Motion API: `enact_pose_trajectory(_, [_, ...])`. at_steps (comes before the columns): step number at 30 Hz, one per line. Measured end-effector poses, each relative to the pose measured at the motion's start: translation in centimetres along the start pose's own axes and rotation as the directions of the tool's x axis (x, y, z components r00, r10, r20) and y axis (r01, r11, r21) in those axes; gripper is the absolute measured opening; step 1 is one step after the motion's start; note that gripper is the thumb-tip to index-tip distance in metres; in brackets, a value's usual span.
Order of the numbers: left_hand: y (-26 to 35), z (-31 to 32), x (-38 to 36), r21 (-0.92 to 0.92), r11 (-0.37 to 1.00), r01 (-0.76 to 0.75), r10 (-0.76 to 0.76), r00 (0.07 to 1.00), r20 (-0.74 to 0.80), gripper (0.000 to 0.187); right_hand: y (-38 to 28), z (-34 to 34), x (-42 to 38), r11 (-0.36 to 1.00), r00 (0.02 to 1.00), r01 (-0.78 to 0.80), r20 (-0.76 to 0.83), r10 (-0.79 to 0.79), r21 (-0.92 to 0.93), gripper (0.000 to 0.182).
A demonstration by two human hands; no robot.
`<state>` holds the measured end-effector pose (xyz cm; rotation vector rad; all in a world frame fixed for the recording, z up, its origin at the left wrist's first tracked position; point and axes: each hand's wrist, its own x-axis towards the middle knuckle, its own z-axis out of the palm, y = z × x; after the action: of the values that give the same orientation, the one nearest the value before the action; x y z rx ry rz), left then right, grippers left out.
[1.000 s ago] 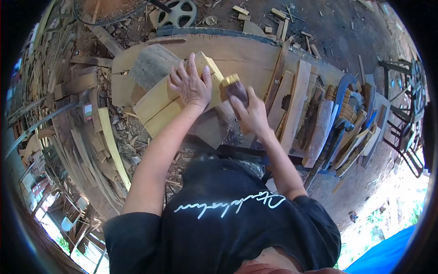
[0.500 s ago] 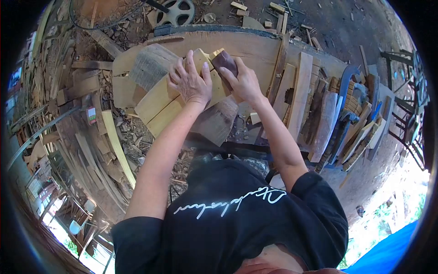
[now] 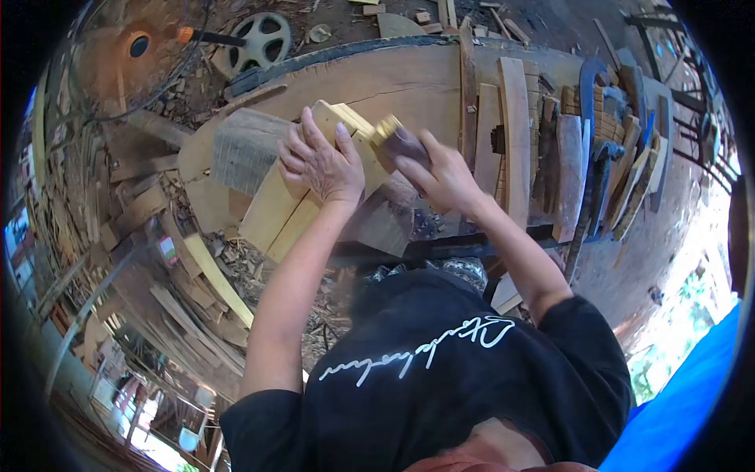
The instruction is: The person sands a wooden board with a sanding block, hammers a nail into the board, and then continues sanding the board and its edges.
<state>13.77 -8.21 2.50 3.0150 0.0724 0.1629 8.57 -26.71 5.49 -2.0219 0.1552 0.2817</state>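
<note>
My left hand lies with fingers spread over a pale yellow wooden workpiece, pressing on it near its upper end. Two planks with a dark seam between them show to the left of that hand. A stepped edge of the workpiece sticks out past my left fingertips. My right hand is wrapped around a sanding block, dark brown outside with a yellow end. That end is right at the workpiece's right edge. Under the workpiece, a grey weathered board and a dark flat board stick out.
Beneath everything is a broad wooden bench top. Several wood strips and a blue-black clamp lie along its right side. A spoked wheel stands beyond the far edge. Scrap wood is piled at the left.
My right hand and the sanding block have shifted right and a little toward me along the workpiece's edge. My left hand stays on the wood. The whole view has tilted slightly.
</note>
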Motion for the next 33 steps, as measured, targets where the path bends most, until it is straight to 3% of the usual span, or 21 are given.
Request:
enact_pose_trajectory(3, [0.1, -0.2, 0.1, -0.016, 1.0, 0.01, -0.009, 0.999, 0.043, 0.066, -0.8, -0.1, -1.3, 0.993, 0.992, -0.117, 0.047, 0.117, 0.008, 0.045])
enact_pose_trajectory(5, [-0.2, -0.1, 0.0, -0.038, 0.999, -0.013, 0.014, 0.999, 0.037, 0.067, -1.1, 1.0, 3.2, 0.994, 0.999, -0.04, 0.014, 0.042, -0.102, 0.046])
enact_pose_trajectory(6, [-0.3, -0.2, 0.1, -0.053, 0.998, -0.026, 0.027, 0.999, 0.025, 0.068, -1.0, 1.8, 5.1, 0.998, 0.998, 0.039, -0.048, -0.041, -0.045, 0.046])
enact_pose_trajectory(9, [-0.4, -0.7, -0.1, -0.059, 0.997, -0.04, 0.043, 0.998, 0.044, 0.068, -0.6, 1.2, 3.2, 0.995, 0.996, -0.093, 0.004, 0.094, -0.023, 0.045])
enact_pose_trajectory(10, [-0.4, -0.5, -0.2, -0.074, 0.996, -0.041, 0.044, 0.998, 0.038, 0.067, -0.3, 0.7, 0.6, 0.994, 0.996, -0.085, -0.019, 0.086, 0.073, 0.045])
enact_pose_trajectory(13, [-0.5, -0.3, -0.2, -0.076, 0.996, -0.044, 0.046, 0.999, 0.024, 0.067, -0.7, 0.0, -2.7, 0.994, 0.994, -0.095, -0.047, 0.097, 0.056, 0.045])
enact_pose_trajectory(14, [-0.6, -0.4, -0.4, -0.069, 0.996, -0.05, 0.051, 0.998, 0.027, 0.067, -0.6, -0.1, -1.7, 0.988, 0.99, -0.143, 0.013, 0.142, 0.063, 0.049])
enact_pose_trajectory(17, [-0.4, -0.1, -0.1, -0.09, 0.995, -0.048, 0.047, 0.999, -0.013, 0.066, 0.0, 1.9, 5.8, 0.999, 1.0, 0.006, 0.018, -0.006, -0.033, 0.053])
enact_pose_trajectory(20, [-0.5, 0.2, -0.2, -0.108, 0.993, -0.041, 0.038, 0.999, -0.029, 0.064, 1.0, 2.7, 6.6, 0.996, 1.0, 0.011, 0.012, -0.012, 0.083, 0.055])
enact_pose_trajectory(22, [-0.5, 0.1, -0.2, -0.084, 0.996, -0.025, 0.023, 0.999, -0.028, 0.064, 1.0, 0.9, 2.0, 0.997, 0.999, 0.012, 0.03, -0.015, 0.082, 0.055])
enact_pose_trajectory(25, [-0.3, 0.2, -0.1, -0.04, 0.999, -0.006, 0.004, 0.999, -0.044, 0.062, 2.2, -1.5, -7.5, 0.972, 0.971, -0.194, 0.166, 0.171, 0.132, 0.053])
enact_pose_trajectory(26, [-0.3, 0.4, -0.2, -0.07, 0.996, -0.048, 0.042, 0.995, -0.085, 0.06, 3.1, -2.0, -10.4, 0.966, 0.946, -0.234, 0.253, 0.202, 0.105, 0.052])
enact_pose_trajectory(28, [-0.6, 0.1, -0.2, -0.087, 0.992, -0.096, 0.082, 0.986, -0.149, 0.058, 4.6, -2.6, -14.8, 0.988, 0.957, -0.145, 0.259, 0.128, 0.046, 0.051])
enact_pose_trajectory(30, [-0.8, -0.4, -0.7, -0.234, 0.884, -0.405, 0.376, 0.913, -0.158, 0.052, 5.0, -4.4, -16.4, 0.975, 0.965, -0.2, 0.193, 0.179, 0.093, 0.05])
enact_pose_trajectory(31, [-0.7, -0.7, -1.1, -0.221, 0.884, -0.413, 0.383, 0.909, -0.167, 0.052, 4.9, -5.1, -16.9, 0.952, 0.959, -0.27, 0.127, 0.253, 0.143, 0.049])
enact_pose_trajectory(33, [-0.3, -1.7, -2.3, -0.136, 0.789, -0.6, 0.598, 0.799, -0.059, 0.045, 5.4, -6.2, -16.8, 0.928, 0.947, -0.317, 0.108, 0.301, 0.195, 0.047])
